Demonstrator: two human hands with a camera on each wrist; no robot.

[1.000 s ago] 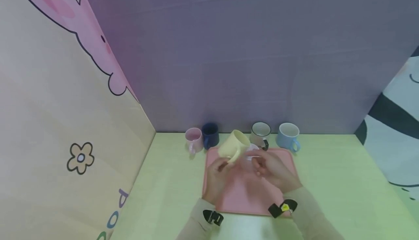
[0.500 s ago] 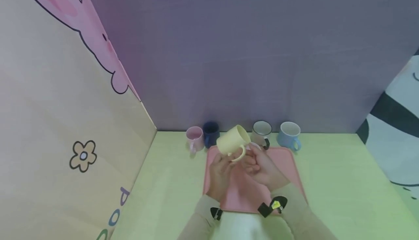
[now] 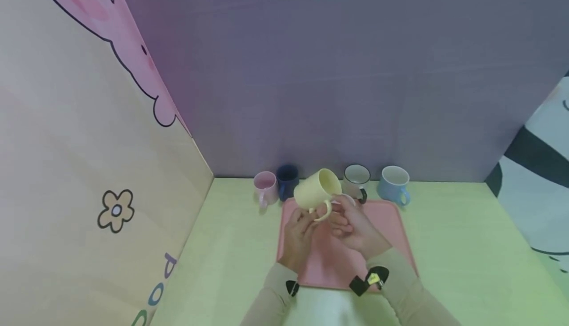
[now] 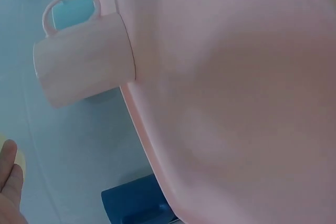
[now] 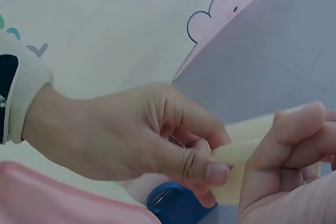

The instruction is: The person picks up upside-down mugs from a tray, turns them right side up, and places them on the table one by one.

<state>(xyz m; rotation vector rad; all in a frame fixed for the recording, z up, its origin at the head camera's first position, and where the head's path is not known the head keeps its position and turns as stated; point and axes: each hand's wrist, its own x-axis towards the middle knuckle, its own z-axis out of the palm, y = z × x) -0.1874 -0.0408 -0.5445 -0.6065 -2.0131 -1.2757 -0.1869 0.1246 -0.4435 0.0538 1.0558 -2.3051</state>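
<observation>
A pale yellow mug (image 3: 313, 190) is held tilted above the tray, its mouth toward the upper right. My left hand (image 3: 298, 237) pinches its handle between thumb and fingers, which the right wrist view shows close up. My right hand (image 3: 355, 227) is at the mug's rim and handle side, fingers curled against it. Behind the right hand, a white mug (image 4: 84, 59) stands at the far edge of the pink tray (image 3: 338, 262); in the head view it is mostly hidden. Only a sliver of the yellow mug shows beside fingertips in the left wrist view.
Along the back wall stand a pink mug (image 3: 265, 187), a dark blue mug (image 3: 287, 183), a whitish mug with black rim and handle (image 3: 355, 182), and a light blue mug (image 3: 393, 183). Printed walls rise at both sides of the pale table (image 3: 453, 247).
My right hand has left the white mug's side and moved left to the yellow mug. The yellow mug has tipped further onto its side, its mouth turned to the right.
</observation>
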